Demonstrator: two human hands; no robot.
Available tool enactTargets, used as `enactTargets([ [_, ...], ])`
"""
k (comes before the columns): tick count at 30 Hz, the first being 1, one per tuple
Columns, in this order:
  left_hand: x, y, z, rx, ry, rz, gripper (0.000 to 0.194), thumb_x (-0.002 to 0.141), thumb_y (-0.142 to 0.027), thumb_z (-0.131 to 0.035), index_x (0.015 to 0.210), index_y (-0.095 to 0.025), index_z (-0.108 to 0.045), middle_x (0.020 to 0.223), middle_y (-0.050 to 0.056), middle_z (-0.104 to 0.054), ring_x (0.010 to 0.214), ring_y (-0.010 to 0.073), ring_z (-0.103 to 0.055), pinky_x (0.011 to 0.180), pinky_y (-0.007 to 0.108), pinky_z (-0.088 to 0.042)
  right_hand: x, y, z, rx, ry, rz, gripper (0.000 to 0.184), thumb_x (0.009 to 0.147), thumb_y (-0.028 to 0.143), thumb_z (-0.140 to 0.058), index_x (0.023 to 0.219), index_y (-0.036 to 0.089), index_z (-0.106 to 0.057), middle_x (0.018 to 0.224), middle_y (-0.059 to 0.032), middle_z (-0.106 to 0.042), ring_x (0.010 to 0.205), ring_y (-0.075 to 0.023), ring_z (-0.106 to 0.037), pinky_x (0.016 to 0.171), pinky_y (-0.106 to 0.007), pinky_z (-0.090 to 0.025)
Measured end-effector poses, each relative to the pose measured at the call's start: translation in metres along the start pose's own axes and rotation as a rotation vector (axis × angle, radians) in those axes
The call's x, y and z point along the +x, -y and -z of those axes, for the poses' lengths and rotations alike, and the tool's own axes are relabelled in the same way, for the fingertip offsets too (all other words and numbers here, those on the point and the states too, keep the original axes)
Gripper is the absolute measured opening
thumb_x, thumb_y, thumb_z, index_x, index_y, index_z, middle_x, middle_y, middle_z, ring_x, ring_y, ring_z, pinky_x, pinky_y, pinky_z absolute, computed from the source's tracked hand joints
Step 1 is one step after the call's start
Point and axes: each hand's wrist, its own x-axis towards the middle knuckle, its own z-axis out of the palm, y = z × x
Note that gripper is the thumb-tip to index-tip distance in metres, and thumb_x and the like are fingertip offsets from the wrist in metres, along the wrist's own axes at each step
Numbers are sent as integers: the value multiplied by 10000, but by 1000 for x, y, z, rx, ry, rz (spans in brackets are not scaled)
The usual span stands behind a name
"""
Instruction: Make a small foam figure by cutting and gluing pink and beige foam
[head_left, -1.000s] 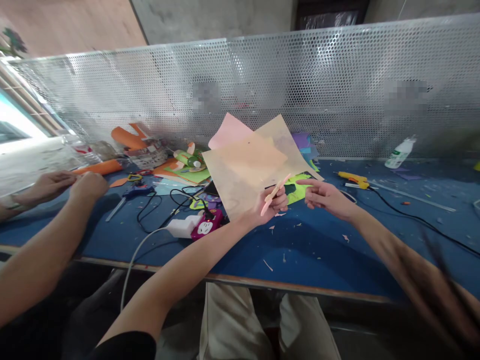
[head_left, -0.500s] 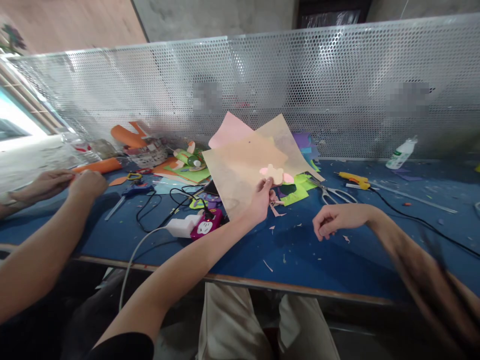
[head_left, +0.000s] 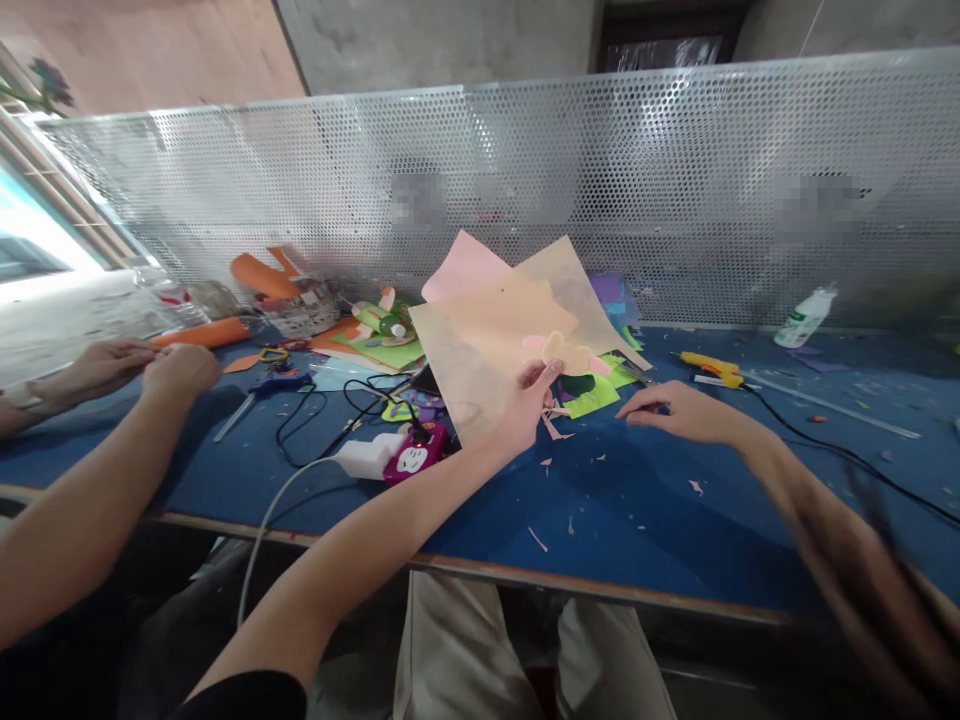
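My left hand (head_left: 537, 398) pinches a small cream cutout with pink ear-like ends (head_left: 573, 354), held up before a large cream sheet (head_left: 476, 350). A pink sheet (head_left: 466, 262) shows behind that one. My right hand (head_left: 686, 413) hovers over the table with its fingers stretched to the left and nothing visible in them. Just beyond it, the scissors (head_left: 634, 368) are mostly covered by the hand. Bright green scraps (head_left: 600, 397) lie under and beside the cutout, with thin pink offcuts (head_left: 553, 424) near my left wrist.
At the left, a co-worker's hands (head_left: 180, 372) work at an orange roll (head_left: 210, 332). A purple power block (head_left: 417, 458) with cables sits left of my forearm. Rightward lie a yellow glue gun (head_left: 709, 366) and a white bottle (head_left: 806, 318). A perforated metal screen (head_left: 525, 150) backs the table.
The cutout has turned and shifted slightly right in my left hand. My right hand has moved up toward the scissors, its curled fingers now extended. The co-worker's hands have hardly moved.
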Motion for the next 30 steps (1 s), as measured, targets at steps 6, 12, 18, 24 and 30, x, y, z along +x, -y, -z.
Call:
enactTargets([
  [6,-2,-2,1,37,9,-3,281,803,-412,-817,865,-169,-689,681,-51,-542,455,19,-351,424,178,-313,2,-2,-11,246,-177,-107,424,848,438,-706,1242,283,-732,1205,-126,-735,860,-268,-731,364,-254,-524],
  [12,-6,-3,-1,111,36,-12,306,805,-441,-812,818,-160,-692,574,-61,-442,452,38,-357,434,188,-315,10,3,-23,341,-335,-93,533,845,428,-714,1357,305,-638,1280,-110,-702,958,-289,-726,437,-279,-611],
  [18,-9,-3,-2,175,118,32,261,798,-392,-816,880,-155,-743,602,-35,-535,453,44,-375,442,203,-355,15,11,-32,336,-476,-68,367,842,427,-725,1183,294,-742,1112,-81,-760,860,-267,-720,518,-326,-620],
  [24,-10,-1,-2,263,190,69,351,771,-453,-823,918,-140,-761,673,0,-611,467,49,-413,432,214,-312,19,16,-39,183,-583,-10,275,831,511,-729,856,238,-750,1200,-87,-683,951,-259,-691,646,-351,-624],
  [30,-9,0,-3,269,195,55,443,749,-482,-838,1026,-171,-689,1003,62,-691,695,89,-567,576,210,-448,17,12,-37,25,-614,115,246,865,487,-696,861,242,-725,1294,-101,-584,1086,-284,-631,795,-430,-628],
])
